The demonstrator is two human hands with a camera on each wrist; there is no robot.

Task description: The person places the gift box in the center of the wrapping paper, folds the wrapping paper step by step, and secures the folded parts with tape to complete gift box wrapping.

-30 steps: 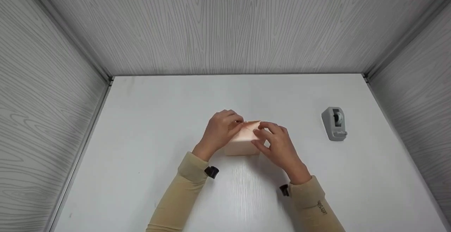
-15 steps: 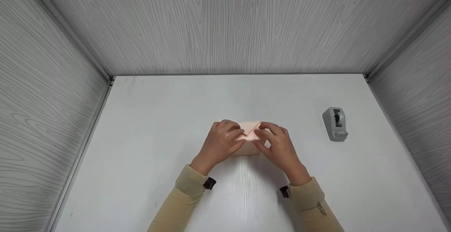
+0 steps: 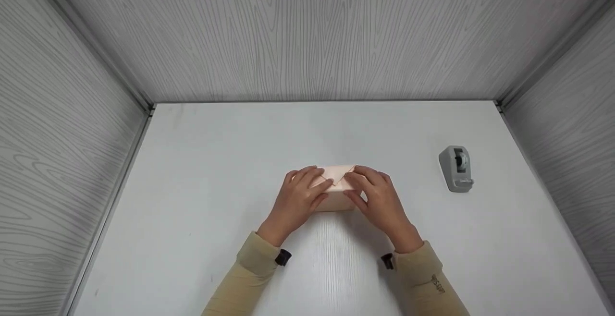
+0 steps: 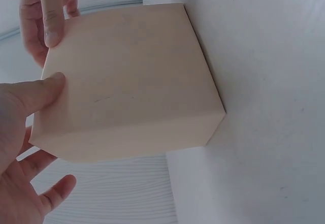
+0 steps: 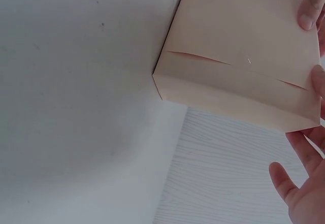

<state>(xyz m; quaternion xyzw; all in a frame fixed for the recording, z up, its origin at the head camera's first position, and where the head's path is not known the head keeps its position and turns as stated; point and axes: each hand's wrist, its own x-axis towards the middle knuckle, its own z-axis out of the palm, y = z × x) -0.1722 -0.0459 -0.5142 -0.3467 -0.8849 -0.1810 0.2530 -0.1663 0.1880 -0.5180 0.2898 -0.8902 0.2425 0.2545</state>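
A pale peach paper box [image 3: 336, 203] stands on the white table between both hands. On its top lies a flap [image 3: 336, 172] whose V-shaped point faces the near edge. My left hand [image 3: 299, 198] grips the box's left top edge, thumb on the near side and fingers over the top, one fingertip by the flap's point. At the right top corner, my right hand [image 3: 379, 198] pinches the edge, thumb low on the near face. The left wrist view shows the plain front face [image 4: 132, 76]. Thin slits cross the face [image 5: 238, 36] in the right wrist view.
A grey tape dispenser [image 3: 449, 169] with a roll in it stands to the right on the white table [image 3: 216, 162]. Grey wood-grain panels [image 3: 307, 37] rise behind the table and at both sides. Each wrist bears a small black device [image 3: 283, 257].
My left hand has come down and nearer from the box's back left edge, and the top flap now lies flatter with its point toward the near edge. The right hand has barely moved.
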